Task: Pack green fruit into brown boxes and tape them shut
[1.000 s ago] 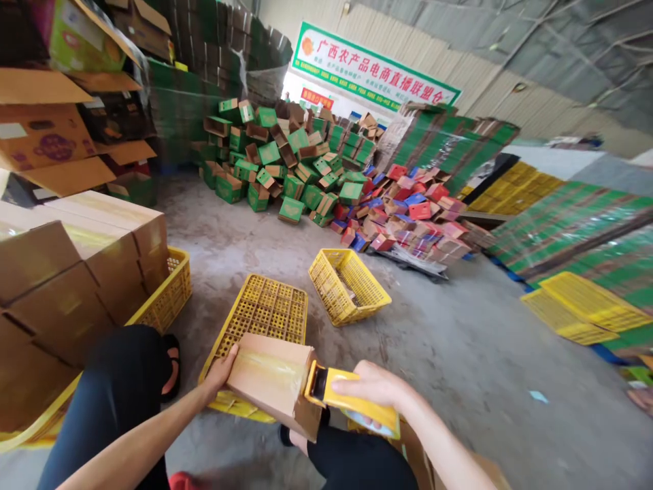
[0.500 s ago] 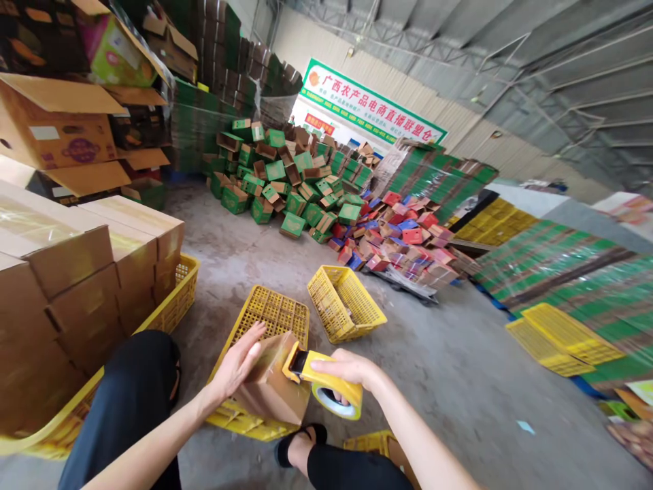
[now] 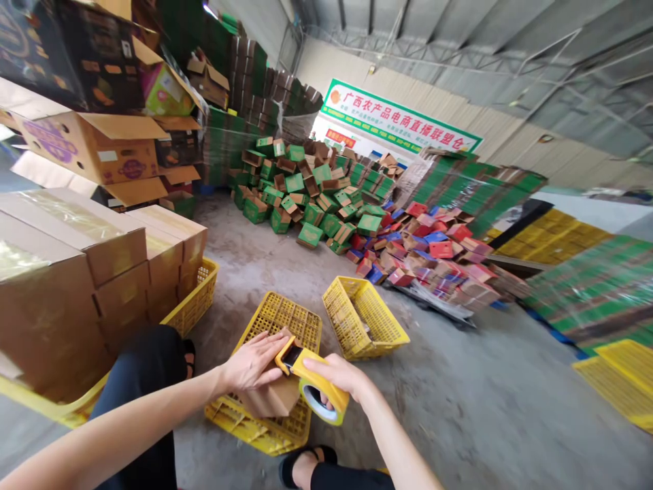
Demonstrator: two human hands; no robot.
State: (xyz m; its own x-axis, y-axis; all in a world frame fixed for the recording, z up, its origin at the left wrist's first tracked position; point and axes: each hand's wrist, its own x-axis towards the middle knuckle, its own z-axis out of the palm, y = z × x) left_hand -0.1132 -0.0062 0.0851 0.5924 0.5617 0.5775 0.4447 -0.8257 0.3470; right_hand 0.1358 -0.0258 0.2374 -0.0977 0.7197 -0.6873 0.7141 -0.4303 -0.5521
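The room is a warehouse with a grey concrete floor (image 3: 433,401), a ribbed wall and a metal roof. High on the wall, far beyond both sets of fingers, a green-bordered banner (image 3: 398,122) with red lettering hangs.

Left fingers (image 3: 264,346): extended, slightly spread, laid flat over the top of a brown cardboard carton (image 3: 274,397). They press on it without closing round it.

Right fingers (image 3: 317,368): bent round the yellow body of a tape dispenser (image 3: 329,390), a firm closed grip. The dispenser head sits at the carton's upper part, just beside the left fingertips; the tape roll (image 3: 341,415) hangs below the right fingers. Whether tape is adhering at that spot cannot be told, the head covering it.

The carton lies beneath the left fingers, resting on the latticed face of a yellow plastic crate (image 3: 293,315). An open yellow basket (image 3: 339,312) stands on the floor beyond the right fingers, apart from the crate.

Well to the left of the left fingers, closed brown cartons (image 3: 117,255) are stacked in a large yellow bin (image 3: 196,301). Far beyond the fingers lies a heap of green boxes (image 3: 310,235), with red and blue boxes (image 3: 441,249) piled adjoining its right side. Well to the right of the right fingers: film-wrapped green stacks (image 3: 602,286) and yellow slatted crates (image 3: 622,384), the latter partly out of view.
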